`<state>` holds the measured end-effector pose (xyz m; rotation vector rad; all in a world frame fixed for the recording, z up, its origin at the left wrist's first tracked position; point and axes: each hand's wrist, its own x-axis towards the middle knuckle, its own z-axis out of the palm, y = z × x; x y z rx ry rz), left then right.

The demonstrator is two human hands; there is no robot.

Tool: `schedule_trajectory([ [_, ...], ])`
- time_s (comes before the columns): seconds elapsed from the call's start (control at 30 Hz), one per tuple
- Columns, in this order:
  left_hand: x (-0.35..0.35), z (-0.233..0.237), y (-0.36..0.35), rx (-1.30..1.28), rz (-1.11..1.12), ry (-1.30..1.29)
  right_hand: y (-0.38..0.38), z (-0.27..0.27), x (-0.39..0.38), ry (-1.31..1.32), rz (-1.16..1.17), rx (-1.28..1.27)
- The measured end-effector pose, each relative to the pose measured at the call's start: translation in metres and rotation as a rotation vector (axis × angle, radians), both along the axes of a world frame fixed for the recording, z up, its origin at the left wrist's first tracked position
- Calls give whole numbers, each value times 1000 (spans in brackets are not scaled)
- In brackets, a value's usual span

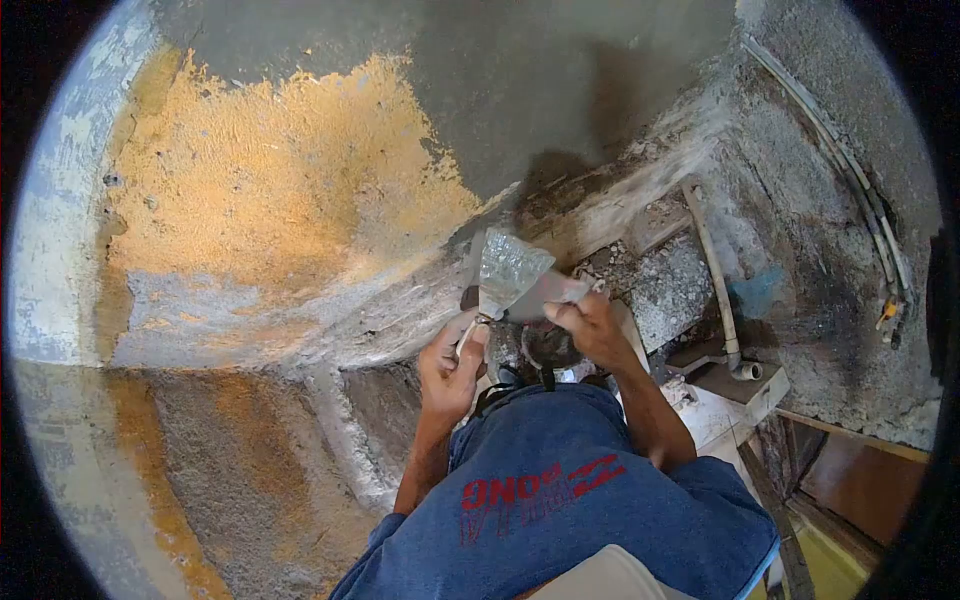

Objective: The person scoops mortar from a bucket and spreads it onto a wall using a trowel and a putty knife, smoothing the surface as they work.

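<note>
My left hand (452,362) is closed around the handle of a putty knife, its wide, flared blade (512,268) pointing up and coated with something wet and grey. Against or just behind that blade lies a flat grey scraper plate (540,296), pinched at its right end by my right hand (592,328). Motion blurs the plate, so its exact shape is hard to make out. Both tools are held in front of my chest, short of the wall. Below them, partly hidden by my hands, is a round dark container (550,345).
Ahead stands a wall with smooth grey plaster (560,90) and peeling yellow paint (270,180). Rubble (675,290) fills a recess along its base. To the right are a plastic pipe (715,270), a white ledge (740,400) and hanging cables (850,165).
</note>
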<state>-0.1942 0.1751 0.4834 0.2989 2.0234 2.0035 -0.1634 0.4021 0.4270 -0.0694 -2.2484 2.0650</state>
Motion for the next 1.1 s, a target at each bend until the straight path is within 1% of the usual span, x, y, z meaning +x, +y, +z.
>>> schedule_trajectory([
  [0.03,0,3,1,-15,-1,4,-4,-10,1,-14,66,-42],
  [0.07,0,5,2,-27,-2,10,-7,-19,3,-14,67,-39],
  [0.13,0,8,-4,-11,-13,9,-10,-38,4,45,-48,-77],
  [0.17,3,8,-8,0,-22,1,-7,-48,3,44,-47,-77],
  [0.23,6,1,-16,28,0,-15,5,-63,1,-2,-59,-892],
  [0.3,10,-9,-20,60,21,-32,17,-41,-11,118,-49,-1069],
  [0.33,11,-14,-21,60,33,-38,16,0,-14,205,-191,-1097],
  [0.37,11,-16,-22,61,45,-43,16,23,-15,293,-332,-1120],
  [0.4,12,-15,-21,64,48,-42,20,24,-15,294,-328,-1118],
  [0.47,12,-13,-18,43,28,26,29,25,-14,328,-76,-1045],
  [0.6,9,-6,-17,-32,71,40,21,32,-12,419,-14,-997],
  [0.67,9,-6,-21,-26,51,38,22,16,-9,398,-72,-1041],
  [0.7,10,-7,-22,-26,54,35,24,0,-8,394,-71,-1041],
  [0.8,9,-8,-23,-53,68,41,25,-21,-7,383,-87,-1063],
  [0.87,8,-4,-18,-32,84,67,12,8,-2,262,-100,-828],
  [0.9,7,-2,-17,-30,83,69,13,8,-2,264,-100,-826],
  [0.97,7,1,-19,-108,68,71,17,8,-1,213,-96,-664],
  [1.0,7,1,-20,-109,70,71,20,10,3,211,-94,-666],
  [1.03,6,1,-20,-118,58,80,25,13,7,137,-79,-380],
  [1.1,4,2,-20,-128,38,89,27,10,11,62,-71,-96],
])
